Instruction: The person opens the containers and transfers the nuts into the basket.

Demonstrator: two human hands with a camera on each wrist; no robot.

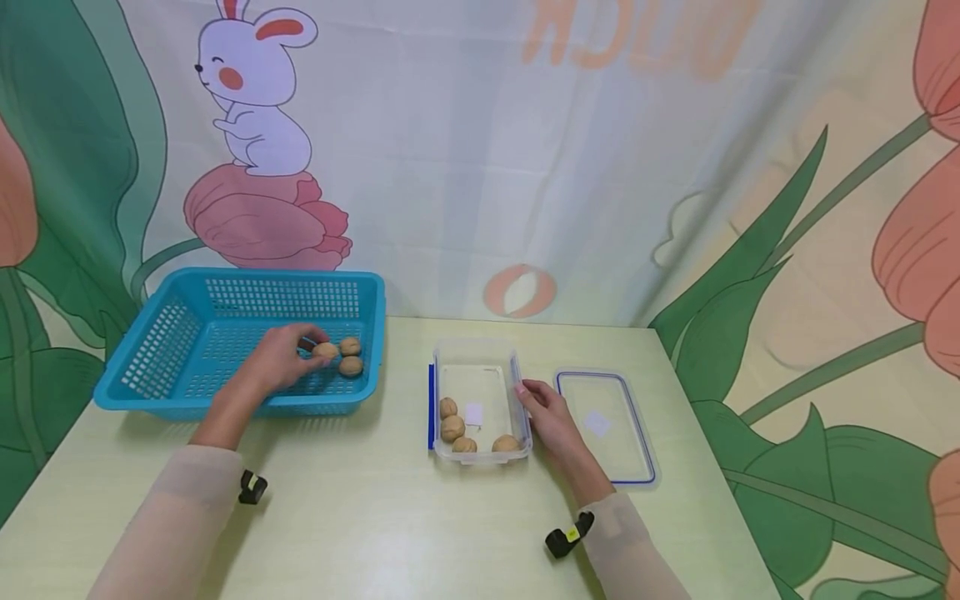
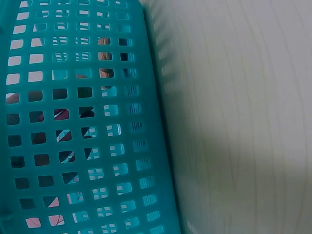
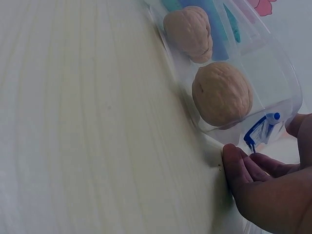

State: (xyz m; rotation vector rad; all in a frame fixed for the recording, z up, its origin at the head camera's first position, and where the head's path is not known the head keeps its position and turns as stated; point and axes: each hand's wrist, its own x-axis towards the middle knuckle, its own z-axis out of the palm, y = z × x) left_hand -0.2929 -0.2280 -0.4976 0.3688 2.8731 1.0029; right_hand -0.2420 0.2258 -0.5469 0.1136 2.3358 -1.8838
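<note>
Printed backdrop [image 1: 450,192] w/ rabbit & tulips fills the rear; pale table [image 1: 390,517] in front of it. On table, L side: blue mesh basket [image 1: 315,403]; its near wall stands btwn the L wrist cam & the L hand, so that view shows mostly mesh. Mid-table, well apart from basket: clear box [image 1: 483,385], lidless, w/ blue latch flap [image 1: 431,408] sticking out on its L side. Clear lid [image 1: 621,429] w/ blue seal lies flat R of box; R forearm passes over its near-L part in head view.

L hand [image 1: 281,358] is down in basket, thumb & fingertips pinching one walnut [image 1: 326,352]. R hand [image 1: 553,417] grips box's R wall, thumb at rim, fingers outside; both hands part-curled. Black wrist cams [image 1: 252,487] on both wrists.

Smaller: two loose walnuts [image 1: 351,367] in basket, just beside the pinched one. Four boxed walnuts [image 1: 452,429] in box: three grouped near-L, one near-R corner. Small white label [image 1: 474,414] on box floor, another on lid.
</note>
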